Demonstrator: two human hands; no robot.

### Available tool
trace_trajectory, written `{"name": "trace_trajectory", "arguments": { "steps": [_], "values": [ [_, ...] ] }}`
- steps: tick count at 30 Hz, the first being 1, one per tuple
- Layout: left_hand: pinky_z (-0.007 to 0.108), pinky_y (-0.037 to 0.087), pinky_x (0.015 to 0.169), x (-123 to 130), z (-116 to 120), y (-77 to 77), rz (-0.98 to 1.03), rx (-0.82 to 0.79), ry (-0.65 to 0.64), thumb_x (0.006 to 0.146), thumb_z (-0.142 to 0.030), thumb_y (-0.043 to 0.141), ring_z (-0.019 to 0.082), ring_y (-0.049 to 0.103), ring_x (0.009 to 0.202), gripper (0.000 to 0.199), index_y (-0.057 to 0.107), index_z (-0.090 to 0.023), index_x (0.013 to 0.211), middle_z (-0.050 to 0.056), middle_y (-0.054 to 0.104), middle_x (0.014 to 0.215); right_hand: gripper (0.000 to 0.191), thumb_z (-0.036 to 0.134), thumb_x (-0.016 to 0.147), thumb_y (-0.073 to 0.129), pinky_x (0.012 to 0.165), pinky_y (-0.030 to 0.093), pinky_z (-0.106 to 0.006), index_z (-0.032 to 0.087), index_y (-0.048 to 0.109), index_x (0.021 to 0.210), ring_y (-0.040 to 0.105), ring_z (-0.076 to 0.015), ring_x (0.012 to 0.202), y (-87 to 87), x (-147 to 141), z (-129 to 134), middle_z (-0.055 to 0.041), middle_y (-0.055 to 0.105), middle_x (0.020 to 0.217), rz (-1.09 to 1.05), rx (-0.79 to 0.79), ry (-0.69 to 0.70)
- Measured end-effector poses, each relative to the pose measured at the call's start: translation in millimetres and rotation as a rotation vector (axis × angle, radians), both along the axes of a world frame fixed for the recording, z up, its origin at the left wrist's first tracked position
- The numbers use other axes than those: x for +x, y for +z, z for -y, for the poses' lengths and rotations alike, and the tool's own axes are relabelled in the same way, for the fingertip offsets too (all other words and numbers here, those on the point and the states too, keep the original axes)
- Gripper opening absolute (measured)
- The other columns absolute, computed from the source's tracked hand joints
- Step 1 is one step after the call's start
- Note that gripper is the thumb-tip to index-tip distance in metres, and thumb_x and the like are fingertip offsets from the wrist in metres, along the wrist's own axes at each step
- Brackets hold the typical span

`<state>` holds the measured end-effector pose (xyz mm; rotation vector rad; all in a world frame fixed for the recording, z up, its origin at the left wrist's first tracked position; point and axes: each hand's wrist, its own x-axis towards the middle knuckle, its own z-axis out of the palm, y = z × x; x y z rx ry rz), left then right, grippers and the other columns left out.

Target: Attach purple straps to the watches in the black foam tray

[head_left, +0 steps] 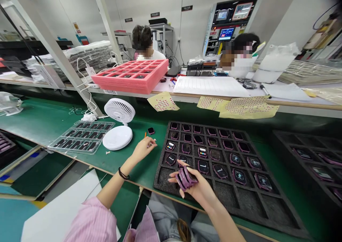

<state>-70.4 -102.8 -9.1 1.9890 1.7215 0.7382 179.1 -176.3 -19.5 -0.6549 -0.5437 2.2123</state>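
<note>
My right hand (204,190) grips a small stack of purple smartwatch cases (185,178) over the near left part of a black foam tray (187,195). Purple watches sit in many of the tray's square pockets; a few have lit screens, such as one watch (202,152) with coloured dots. To the left of the tray, my left hand (143,149) is over the green bench with its fingers pinched together. A small pale bit shows at its fingertips, too small to name. Just beyond those fingers lie a single watch (151,131) and an orange stick (145,135).
A white fan (117,137) stands left of my left hand, beside a clear plastic tray (77,144) of dark parts. Another black foam tray (291,142) lies at right. The raised shelf holds a pink foam tray (128,83) and paper sheets (208,87). Two people sit beyond.
</note>
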Motion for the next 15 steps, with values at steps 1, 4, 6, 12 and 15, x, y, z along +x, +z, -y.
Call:
{"name": "trace_trajectory", "arguments": {
  "steps": [1,4,6,12,15],
  "values": [
    [0.027,0.045,0.069,-6.5,-5.8,-4.8,-0.078,-0.003,0.092,0.087,-0.03,0.054,0.017,0.061,0.076,0.017,0.063,-0.016,0.088,0.007,0.063,0.09,0.054,0.034,0.085,0.05,0.044,0.048,-0.029,0.016,0.038,0.135,0.068,-0.0328,0.091,1.2,2.2,-1.0,-0.0178,0.071,0.096,0.009,0.001,-0.006],
    [0.026,0.045,0.068,-14.3,-17.2,-19.1,-0.265,-0.069,0.194,0.084,-0.026,0.059,0.018,0.063,0.077,0.015,0.064,-0.015,0.093,0.008,0.063,0.097,0.055,0.034,0.086,0.048,0.044,0.047,-0.029,0.015,0.034,0.137,0.068,-0.0334,0.092,2.2,5.7,-2.4,-0.0191,0.071,0.097,0.028,0.009,-0.032],
    [0.025,0.045,0.069,-12.0,-20.5,-24.9,-0.328,-0.094,0.205,0.083,-0.026,0.06,0.019,0.064,0.081,0.013,0.065,-0.017,0.091,0.007,0.064,0.1,0.057,0.033,0.086,0.048,0.043,0.046,-0.029,0.014,0.032,0.137,0.068,-0.0339,0.091,1.8,5.5,-2.1,-0.0192,0.071,0.096,0.036,0.017,-0.054],
    [0.024,0.044,0.066,-2.9,-22.7,-22.8,-0.313,-0.143,0.221,0.08,-0.03,0.063,0.02,0.065,0.084,0.013,0.065,-0.018,0.085,0.006,0.065,0.099,0.056,0.033,0.086,0.049,0.045,0.046,-0.03,0.016,0.033,0.136,0.068,-0.033,0.091,0.1,5.0,-2.0,-0.017,0.071,0.094,0.045,0.05,-0.101],
    [0.025,0.044,0.065,-3.9,-26.4,-21.7,-0.241,-0.173,0.232,0.076,-0.029,0.066,0.022,0.065,0.084,0.012,0.064,-0.017,0.077,0.007,0.067,0.094,0.055,0.034,0.086,0.05,0.046,0.047,-0.03,0.017,0.035,0.136,0.068,-0.0326,0.092,-1.2,5.5,-3.2,-0.0162,0.071,0.096,0.046,0.068,-0.108]
  ]
}}
